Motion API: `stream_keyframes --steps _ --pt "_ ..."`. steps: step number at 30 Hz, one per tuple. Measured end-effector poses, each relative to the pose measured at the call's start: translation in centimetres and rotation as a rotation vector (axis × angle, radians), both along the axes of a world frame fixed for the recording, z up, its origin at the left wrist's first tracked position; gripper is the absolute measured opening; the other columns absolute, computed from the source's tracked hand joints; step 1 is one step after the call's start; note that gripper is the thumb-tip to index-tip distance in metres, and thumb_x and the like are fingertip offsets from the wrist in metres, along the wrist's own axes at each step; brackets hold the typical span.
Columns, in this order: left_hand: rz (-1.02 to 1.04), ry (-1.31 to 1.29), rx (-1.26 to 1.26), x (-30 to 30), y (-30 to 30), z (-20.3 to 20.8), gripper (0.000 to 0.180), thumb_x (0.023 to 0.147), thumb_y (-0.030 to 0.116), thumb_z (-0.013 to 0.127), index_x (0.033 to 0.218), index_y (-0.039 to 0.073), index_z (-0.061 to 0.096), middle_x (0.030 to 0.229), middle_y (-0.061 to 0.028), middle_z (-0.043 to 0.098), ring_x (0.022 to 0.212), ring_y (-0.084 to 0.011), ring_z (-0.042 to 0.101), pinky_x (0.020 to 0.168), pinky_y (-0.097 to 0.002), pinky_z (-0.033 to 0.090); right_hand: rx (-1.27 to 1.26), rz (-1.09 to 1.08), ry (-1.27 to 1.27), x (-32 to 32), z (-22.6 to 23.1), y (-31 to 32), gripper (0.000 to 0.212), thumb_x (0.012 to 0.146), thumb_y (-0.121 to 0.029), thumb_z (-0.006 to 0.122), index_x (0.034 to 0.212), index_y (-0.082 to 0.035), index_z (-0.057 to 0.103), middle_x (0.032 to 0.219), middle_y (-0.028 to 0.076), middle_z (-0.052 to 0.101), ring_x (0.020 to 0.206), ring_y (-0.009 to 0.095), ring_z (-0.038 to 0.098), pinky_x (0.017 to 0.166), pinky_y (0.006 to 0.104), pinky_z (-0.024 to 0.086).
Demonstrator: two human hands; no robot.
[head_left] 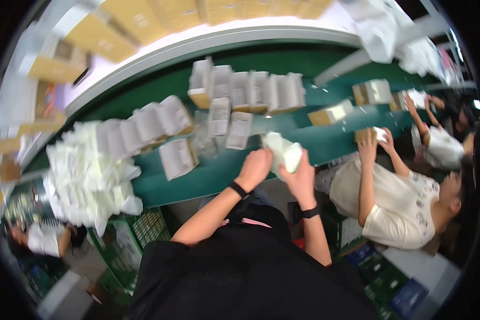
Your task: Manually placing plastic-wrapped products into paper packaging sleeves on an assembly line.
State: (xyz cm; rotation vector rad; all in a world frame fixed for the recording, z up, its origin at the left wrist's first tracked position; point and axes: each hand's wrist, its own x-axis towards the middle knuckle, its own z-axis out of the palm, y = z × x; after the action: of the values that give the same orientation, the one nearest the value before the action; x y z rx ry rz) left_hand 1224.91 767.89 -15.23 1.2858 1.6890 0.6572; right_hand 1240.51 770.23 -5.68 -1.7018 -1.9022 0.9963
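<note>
Both my hands hold a pale, whitish-green wrapped packet (280, 149) above the near edge of the green table. My left hand (256, 168) closes on its left side, and my right hand (300, 180) grips its lower right side. Motion smears the packet a little, so its contents cannot be told. Just beyond my hands, a small open carton (239, 130) with a grey-white inside lies on the table. Clear plastic wrap (204, 136) is beside it. Farther left another open carton (177, 159) lies with its flap up.
Rows of open cartons (249, 92) stand at the back of the green table (224, 181). A heap of white plastic bags (90, 176) piles up at left, above a green crate (149, 229). At right, a co-worker (394, 202) handles a carton close by; others work farther off.
</note>
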Motion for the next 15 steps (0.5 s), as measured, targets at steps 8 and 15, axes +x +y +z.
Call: stream_keyframes --steps 8,15 --pt "0.018 -0.008 0.167 3.2 -1.3 0.2 0.02 0.087 0.011 0.06 0.078 -0.004 0.07 0.082 -0.0259 0.07 0.08 -0.0433 0.071 0.068 -0.0521 0.057 -0.037 0.145 -0.172 0.3 -5.4 3.4 0.055 0.086 -0.031 0.076 0.123 0.003 0.055 0.111 0.03 0.069 0.105 0.045 0.068 0.088 0.0467 0.054" --pt "-0.036 -0.052 0.18 2.2 -1.1 -0.5 0.021 0.088 0.011 0.059 0.078 -0.005 0.069 0.083 -0.0264 0.07 0.08 -0.0441 0.07 0.068 -0.0522 0.056 0.232 0.319 -0.386 3.5 -16.3 2.8 0.056 0.099 -0.028 0.063 0.138 0.009 0.046 0.134 0.034 0.052 0.116 0.049 0.057 0.095 0.0463 0.049"
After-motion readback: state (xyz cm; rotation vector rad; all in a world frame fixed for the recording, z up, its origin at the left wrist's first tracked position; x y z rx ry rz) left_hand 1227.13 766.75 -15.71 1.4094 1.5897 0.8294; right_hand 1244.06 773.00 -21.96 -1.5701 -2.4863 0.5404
